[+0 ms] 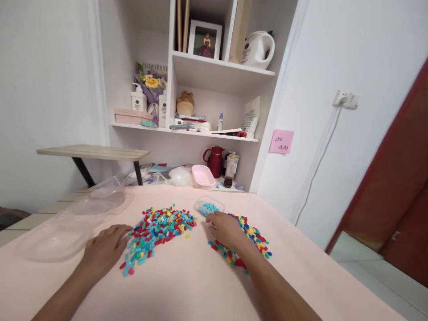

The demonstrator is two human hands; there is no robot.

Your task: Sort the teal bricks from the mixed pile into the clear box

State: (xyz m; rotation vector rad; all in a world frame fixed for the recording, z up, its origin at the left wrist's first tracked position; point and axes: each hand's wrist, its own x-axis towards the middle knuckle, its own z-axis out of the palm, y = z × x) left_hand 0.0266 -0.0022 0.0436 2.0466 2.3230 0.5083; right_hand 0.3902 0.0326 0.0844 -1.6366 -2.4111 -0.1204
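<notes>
My left hand point(106, 246) rests palm down on the pink table at the left edge of a mixed pile of small plastic bricks point(159, 226). Its fingers are stretched out, and no brick shows in them. Bent fingers bring my right hand point(226, 228) to the near edge of a small clear tray point(220, 204). In that tray lie light blue bricks point(209, 207). The right fingertips look drawn together; whatever they hold is hidden. A second mixed pile of bricks point(256, 236) lies beneath and beside my right hand and forearm, partly covered by them.
Larger clear plastic trays point(63, 227) stand along the table's left side. Behind the table are a pink tray point(203, 176), a red jug point(216, 161) and a bottle of dark liquid point(229, 171). A raised wooden stand point(93, 152) is at left, under loaded shelves.
</notes>
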